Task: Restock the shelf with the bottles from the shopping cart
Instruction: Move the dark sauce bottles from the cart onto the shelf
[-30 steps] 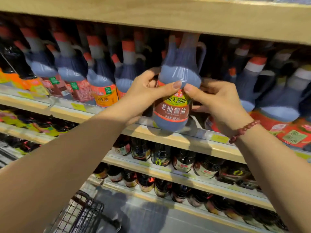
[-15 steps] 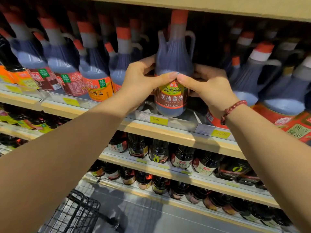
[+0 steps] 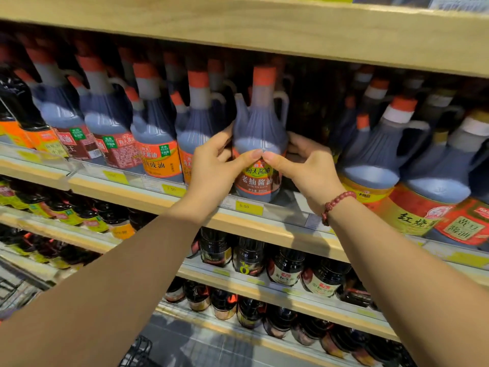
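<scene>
Bottle of dark soy sauce with an orange-red cap, a side handle and a red label: we hold it between both our hands, upright, at the front edge of the shelf. Our left hand wraps its left flank and our right hand its right flank. The fingers of both curl round behind it, and the two thumbs lie across the front and meet tip to tip just above the label. Its base sits low behind the clear front rail; we cannot tell whether it rests fully on the board.

Just below our grip a yellow price tag sits on the shelf edge. Just left of our left hand stands a bottle with an orange label, touching or nearly touching its neighbours in a row of like bottles. To the right of our right hand, past a dark gap, stand larger jugs with white collars. A string of red beads circles our right wrist. Directly above our grip runs the pale wooden board of the next shelf. Well below our forearms, small dark bottles fill two lower shelves, and a corner of a black wire cart shows at the bottom edge.
</scene>
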`<move>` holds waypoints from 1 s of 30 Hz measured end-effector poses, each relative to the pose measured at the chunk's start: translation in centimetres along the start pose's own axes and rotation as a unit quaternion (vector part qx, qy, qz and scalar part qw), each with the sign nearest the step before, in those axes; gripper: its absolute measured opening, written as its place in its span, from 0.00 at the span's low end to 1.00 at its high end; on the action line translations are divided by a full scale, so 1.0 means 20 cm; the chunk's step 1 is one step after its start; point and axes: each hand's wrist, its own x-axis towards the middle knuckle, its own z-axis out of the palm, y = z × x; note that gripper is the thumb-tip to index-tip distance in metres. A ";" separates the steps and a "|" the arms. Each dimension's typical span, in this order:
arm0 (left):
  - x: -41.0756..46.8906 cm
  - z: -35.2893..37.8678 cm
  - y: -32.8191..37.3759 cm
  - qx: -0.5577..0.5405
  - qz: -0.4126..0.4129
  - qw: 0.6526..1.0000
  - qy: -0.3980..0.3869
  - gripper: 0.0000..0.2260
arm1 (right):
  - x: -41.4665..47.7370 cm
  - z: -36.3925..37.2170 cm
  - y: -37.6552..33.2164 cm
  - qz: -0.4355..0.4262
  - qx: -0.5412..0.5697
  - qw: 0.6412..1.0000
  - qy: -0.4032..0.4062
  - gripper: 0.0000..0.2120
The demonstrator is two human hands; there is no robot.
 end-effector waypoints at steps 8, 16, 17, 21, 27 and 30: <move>-0.08 0.02 -0.06 0.021 -0.009 0.996 0.088 0.25 | -0.03 0.03 0.09 0.021 -0.024 0.999 0.034 0.25; -0.08 -0.01 -0.07 0.032 -0.019 0.993 0.112 0.23 | -0.02 0.06 0.10 0.023 -0.026 0.998 0.055 0.29; -0.08 -0.01 -0.07 0.041 -0.014 0.993 0.114 0.22 | -0.03 0.07 0.10 0.023 -0.025 0.998 0.059 0.30; -0.10 -0.01 -0.07 0.065 0.004 0.988 0.142 0.20 | -0.03 0.11 0.10 0.020 -0.027 0.997 0.077 0.31; -0.12 -0.01 -0.05 0.082 -0.001 0.987 0.136 0.19 | -0.04 0.12 0.09 0.030 -0.018 0.996 0.082 0.32; -0.14 -0.04 -0.04 0.098 -0.017 0.986 0.131 0.16 | -0.05 0.12 0.05 0.045 -0.011 0.997 0.059 0.30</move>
